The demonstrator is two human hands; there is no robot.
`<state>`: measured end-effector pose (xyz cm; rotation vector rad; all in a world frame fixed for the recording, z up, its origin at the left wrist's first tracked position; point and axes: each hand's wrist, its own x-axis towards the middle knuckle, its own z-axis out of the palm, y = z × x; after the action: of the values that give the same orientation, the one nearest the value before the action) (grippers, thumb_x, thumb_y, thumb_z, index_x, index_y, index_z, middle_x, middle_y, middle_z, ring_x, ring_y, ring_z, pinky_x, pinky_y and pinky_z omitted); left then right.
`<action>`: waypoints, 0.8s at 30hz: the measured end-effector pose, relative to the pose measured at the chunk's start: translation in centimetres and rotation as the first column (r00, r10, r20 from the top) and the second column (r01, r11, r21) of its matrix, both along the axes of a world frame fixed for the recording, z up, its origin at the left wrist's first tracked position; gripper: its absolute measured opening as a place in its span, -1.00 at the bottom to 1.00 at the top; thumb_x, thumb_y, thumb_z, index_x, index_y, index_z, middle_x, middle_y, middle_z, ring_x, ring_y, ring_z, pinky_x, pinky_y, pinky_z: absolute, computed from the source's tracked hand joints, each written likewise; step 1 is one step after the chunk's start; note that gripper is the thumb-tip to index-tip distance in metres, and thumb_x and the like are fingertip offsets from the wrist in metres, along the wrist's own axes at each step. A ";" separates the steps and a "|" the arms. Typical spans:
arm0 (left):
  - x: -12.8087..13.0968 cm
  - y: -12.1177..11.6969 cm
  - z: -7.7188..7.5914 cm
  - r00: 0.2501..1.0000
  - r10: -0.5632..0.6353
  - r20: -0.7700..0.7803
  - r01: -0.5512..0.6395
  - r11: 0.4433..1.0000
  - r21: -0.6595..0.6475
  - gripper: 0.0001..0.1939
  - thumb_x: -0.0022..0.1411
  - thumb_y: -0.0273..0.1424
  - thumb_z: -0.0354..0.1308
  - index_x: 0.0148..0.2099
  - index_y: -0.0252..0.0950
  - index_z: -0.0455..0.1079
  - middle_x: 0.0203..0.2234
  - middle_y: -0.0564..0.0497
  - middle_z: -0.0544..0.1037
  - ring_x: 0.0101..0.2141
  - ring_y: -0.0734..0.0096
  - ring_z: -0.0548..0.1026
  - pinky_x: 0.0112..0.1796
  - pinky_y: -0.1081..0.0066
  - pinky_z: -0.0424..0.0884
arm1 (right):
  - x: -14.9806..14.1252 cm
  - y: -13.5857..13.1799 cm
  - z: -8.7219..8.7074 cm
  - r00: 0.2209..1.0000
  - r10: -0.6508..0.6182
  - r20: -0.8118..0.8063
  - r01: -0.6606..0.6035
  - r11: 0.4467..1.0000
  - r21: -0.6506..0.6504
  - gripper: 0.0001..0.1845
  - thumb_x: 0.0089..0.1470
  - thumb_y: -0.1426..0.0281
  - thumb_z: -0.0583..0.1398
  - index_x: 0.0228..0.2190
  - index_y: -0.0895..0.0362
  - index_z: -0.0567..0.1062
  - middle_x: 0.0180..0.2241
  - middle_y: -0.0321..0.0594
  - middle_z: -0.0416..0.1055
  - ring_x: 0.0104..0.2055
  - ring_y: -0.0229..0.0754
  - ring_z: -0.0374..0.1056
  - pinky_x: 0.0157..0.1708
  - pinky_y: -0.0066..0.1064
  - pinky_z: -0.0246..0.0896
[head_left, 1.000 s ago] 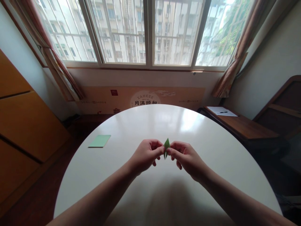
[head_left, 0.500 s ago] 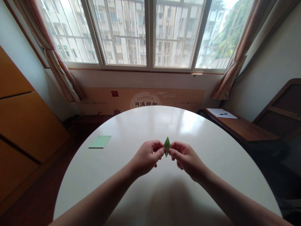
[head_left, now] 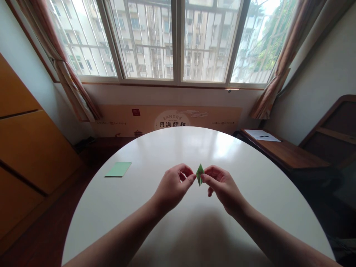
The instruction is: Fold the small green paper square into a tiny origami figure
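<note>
A small folded piece of green paper (head_left: 200, 175), shaped like a narrow diamond with pointed ends, is held upright above the table. My right hand (head_left: 221, 182) pinches its right side between thumb and forefinger, the other fingers curled below. My left hand (head_left: 175, 184) has thumb and forefinger closed together at the paper's left corner. The fingertips hide part of the paper's sides. Away to the left, a square stack of light green paper (head_left: 118, 169) lies flat on the table.
The round white table (head_left: 178, 148) spans the view below a barred window (head_left: 178, 44). On the right, a brown wooden side table (head_left: 292, 154) carries white paper (head_left: 258, 135) and a dark pen (head_left: 264, 136). Orange-brown cabinets (head_left: 30, 148) stand at left.
The folded paper has shifted slightly right with my right hand. My left fingers have drawn back from its front to its left corner, and more of its left side shows.
</note>
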<state>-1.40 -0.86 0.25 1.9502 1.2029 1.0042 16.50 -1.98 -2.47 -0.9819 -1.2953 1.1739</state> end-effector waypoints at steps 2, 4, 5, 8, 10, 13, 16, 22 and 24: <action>-0.1 -0.2 0.2 0.999 0.052 -0.008 -0.050 0.986 0.157 -0.87 0.22 -0.38 0.21 -0.35 -0.31 0.50 -0.49 0.02 0.54 -0.45 0.40 0.45 -0.39 0.43 0.42 | 0.0 0.0 0.0 0.999 -0.038 0.010 0.038 0.999 0.014 -0.75 0.02 0.21 0.34 -0.45 0.15 0.52 -0.44 -0.23 0.42 -0.40 -0.20 0.30 -0.63 -0.50 0.27; 0.0 -0.4 0.3 0.999 0.035 0.008 -0.036 0.970 0.240 -0.90 0.22 -0.43 0.21 -0.33 -0.29 0.54 -0.47 0.03 0.57 -0.46 0.43 0.46 -0.36 0.44 0.42 | 0.0 -0.1 0.0 0.998 -0.059 0.007 0.059 0.998 0.034 -0.75 0.02 0.22 0.34 -0.46 0.15 0.51 -0.39 -0.20 0.45 -0.36 -0.16 0.33 -0.62 -0.47 0.31; 0.0 -0.5 0.4 1.000 0.015 0.017 -0.019 0.966 0.257 -0.90 0.22 -0.46 0.21 -0.31 -0.28 0.56 -0.46 0.03 0.59 -0.47 0.45 0.47 -0.35 0.45 0.42 | 0.0 -0.1 0.0 0.998 -0.064 0.001 0.064 0.997 0.046 -0.75 0.02 0.22 0.34 -0.46 0.15 0.51 -0.36 -0.18 0.46 -0.34 -0.15 0.35 -0.60 -0.45 0.33; 0.2 -0.8 0.4 0.999 -0.023 0.041 0.012 0.968 0.249 -0.84 0.23 -0.49 0.19 -0.22 -0.25 0.61 -0.41 0.03 0.63 -0.47 0.46 0.48 -0.36 0.46 0.44 | -0.1 -0.2 0.1 0.998 -0.068 0.003 0.067 0.995 0.080 -0.73 0.02 0.21 0.35 -0.47 0.15 0.50 -0.25 -0.11 0.50 -0.28 -0.09 0.40 -0.57 -0.43 0.37; 0.3 -0.9 0.3 0.998 -0.027 0.058 0.014 0.978 0.209 -0.80 0.25 -0.47 0.18 -0.16 -0.24 0.62 -0.39 0.02 0.64 -0.47 0.44 0.49 -0.39 0.47 0.44 | -0.3 -0.3 0.2 0.997 -0.071 0.017 0.069 0.993 0.098 -0.72 0.03 0.19 0.35 -0.47 0.15 0.50 -0.21 -0.08 0.51 -0.24 -0.05 0.44 -0.56 -0.42 0.38; 0.4 -1.1 -0.1 0.996 -0.022 0.090 0.010 0.991 0.132 -0.75 0.29 -0.40 0.14 -0.07 -0.24 0.61 -0.35 -0.03 0.64 -0.42 0.39 0.51 -0.44 0.46 0.45 | -0.3 -0.4 0.2 0.996 -0.076 0.053 0.069 0.990 0.122 -0.72 0.05 0.17 0.34 -0.41 0.15 0.53 -0.20 -0.07 0.53 -0.21 -0.02 0.46 -0.53 -0.40 0.40; 0.5 -1.1 -0.5 0.989 -0.027 0.144 0.022 0.999 0.042 -0.70 0.30 -0.34 0.12 -0.01 -0.28 0.59 -0.28 -0.09 0.64 -0.40 0.34 0.52 -0.51 0.46 0.45 | -0.3 -0.4 0.2 0.990 -0.094 0.102 0.079 0.986 0.145 -0.70 0.06 0.15 0.34 -0.33 0.15 0.57 -0.22 -0.08 0.54 -0.24 -0.02 0.47 -0.46 -0.34 0.43; 0.8 -0.8 -0.4 0.936 -0.050 0.350 0.122 0.975 -0.185 -0.61 0.23 -0.27 0.18 -0.01 -0.42 0.57 -0.35 -0.16 0.61 -0.35 0.27 0.51 -0.56 0.49 0.45 | -0.3 -0.6 0.4 0.981 -0.116 0.157 0.087 0.979 0.184 -0.72 0.10 0.18 0.30 -0.27 0.13 0.60 -0.24 -0.09 0.56 -0.26 -0.02 0.49 -0.41 -0.30 0.41; 0.9 -0.6 -0.3 0.920 -0.048 0.389 0.147 0.962 -0.231 -0.63 0.19 -0.29 0.22 -0.04 -0.42 0.58 -0.41 -0.13 0.59 -0.37 0.28 0.50 -0.57 0.50 0.43 | -0.4 -0.7 0.4 0.974 -0.149 0.172 0.107 0.968 0.229 -0.78 0.10 0.22 0.31 -0.29 0.11 0.61 -0.24 -0.11 0.56 -0.24 -0.02 0.48 -0.43 -0.32 0.38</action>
<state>-0.55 -1.49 -0.06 1.5121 0.9505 1.0569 16.06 -2.65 -2.02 -1.0155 -1.4526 0.8349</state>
